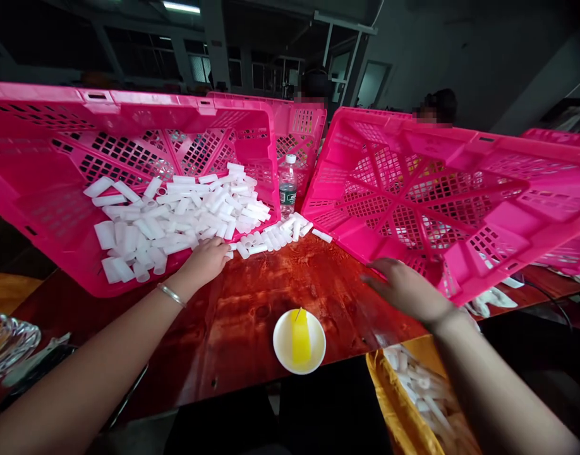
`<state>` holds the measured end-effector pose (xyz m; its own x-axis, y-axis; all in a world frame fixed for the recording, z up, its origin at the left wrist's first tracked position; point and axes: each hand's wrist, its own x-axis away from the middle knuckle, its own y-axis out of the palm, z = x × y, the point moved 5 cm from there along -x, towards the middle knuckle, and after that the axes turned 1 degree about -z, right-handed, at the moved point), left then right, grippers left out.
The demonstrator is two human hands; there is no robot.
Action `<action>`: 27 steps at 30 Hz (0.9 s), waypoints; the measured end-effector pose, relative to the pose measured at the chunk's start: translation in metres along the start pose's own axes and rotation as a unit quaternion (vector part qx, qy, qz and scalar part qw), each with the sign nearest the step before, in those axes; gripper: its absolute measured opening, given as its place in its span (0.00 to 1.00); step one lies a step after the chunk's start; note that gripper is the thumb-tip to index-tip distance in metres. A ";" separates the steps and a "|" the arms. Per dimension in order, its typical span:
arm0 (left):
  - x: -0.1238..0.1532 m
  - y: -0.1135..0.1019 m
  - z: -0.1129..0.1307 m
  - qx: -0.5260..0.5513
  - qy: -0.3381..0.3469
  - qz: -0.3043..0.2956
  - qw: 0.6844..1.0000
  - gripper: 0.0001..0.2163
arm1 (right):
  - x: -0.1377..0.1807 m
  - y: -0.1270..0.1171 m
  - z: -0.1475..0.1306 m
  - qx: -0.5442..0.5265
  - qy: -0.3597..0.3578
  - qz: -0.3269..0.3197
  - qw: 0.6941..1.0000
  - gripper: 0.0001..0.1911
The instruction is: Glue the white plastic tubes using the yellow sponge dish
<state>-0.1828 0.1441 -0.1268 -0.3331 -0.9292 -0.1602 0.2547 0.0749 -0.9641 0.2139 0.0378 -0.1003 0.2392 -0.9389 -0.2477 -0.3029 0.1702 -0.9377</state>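
Note:
My left hand, with a bangle at its wrist, is closed at the front lip of the left pink crate. Its fingertips are on a small white plastic tube beside a row of similar tubes on the table. A large heap of white tubes lies in the tilted left crate. My right hand, slightly blurred, is open and holds nothing. Its fingers stretch leftward in front of the tilted right pink crate. Between my forearms, a white bowl holds a yellow block.
A water bottle stands between the crates on the reddish wooden table. Below the table's right front edge, a yellow sack contains more tubes. White gloves lie at the right. Beyond the right crate, a person's head shows.

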 end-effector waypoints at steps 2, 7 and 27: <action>-0.008 0.007 -0.007 0.003 0.008 -0.017 1.000 0.06 | -0.068 0.025 -0.010 -0.025 0.035 0.014 0.999 0.16; 0.013 0.010 0.012 0.037 0.004 -0.072 0.997 0.04 | -0.148 0.076 -0.016 -0.044 0.083 0.021 0.995 0.10; 0.134 0.033 0.111 0.257 0.046 -0.002 0.965 0.11 | 0.070 0.066 -0.102 -0.229 -0.194 0.040 0.953 0.21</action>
<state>-0.1186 -0.0178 -0.1568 -0.4076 -0.8916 -0.1974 0.6622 -0.1398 -0.7362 0.1164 -0.0471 -0.1547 0.4937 -0.7323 -0.4690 -0.6847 0.0051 -0.7288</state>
